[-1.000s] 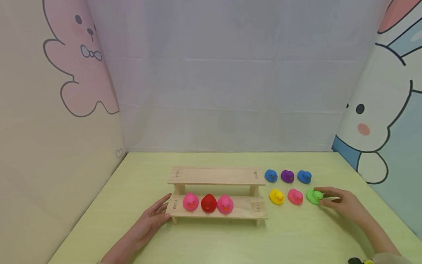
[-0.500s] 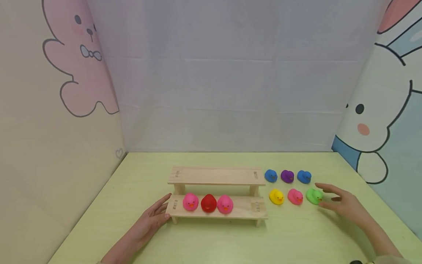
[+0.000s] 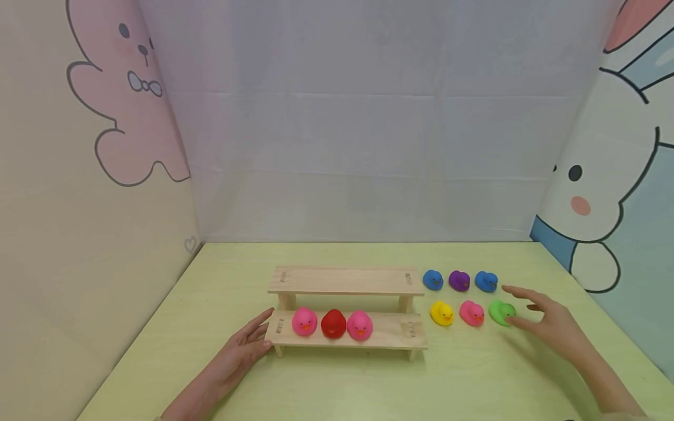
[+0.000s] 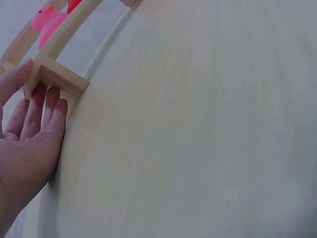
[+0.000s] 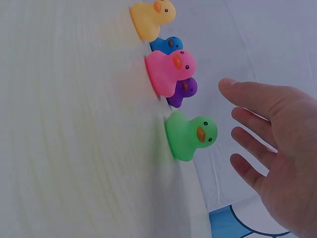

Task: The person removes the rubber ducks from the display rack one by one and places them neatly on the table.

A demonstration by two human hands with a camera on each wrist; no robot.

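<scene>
My left hand point(image 3: 241, 352) is at the left end of a two-tier wooden stand point(image 3: 344, 280), its fingers fairly straight. In the left wrist view, the thumb lies at the plank's end and the fingertips point(image 4: 58, 106) reach the leg below. Two pink rubber ducks point(image 3: 304, 322) with a red one point(image 3: 334, 324) between them sit on the lower tier. My right hand point(image 3: 553, 321) hovers beside a green rubber duck point(image 3: 502, 313), thumb and fingers spread. The right wrist view has a gap between that hand point(image 5: 282, 144) and the green duck point(image 5: 188, 136), which sits upright on the table.
Left of the green duck stand a pink duck point(image 3: 471, 314) and a yellow duck point(image 3: 442, 314). Behind them are a purple duck point(image 3: 459, 281) and two blue ducks point(image 3: 433, 280), close to the stand's right end. Fabric walls enclose the pale table point(image 3: 337, 389) at the back and sides.
My right hand has let go of the green duck, its fingers opening and drawing slightly back and up. The duck stays in place. The left hand and stand have not moved.
</scene>
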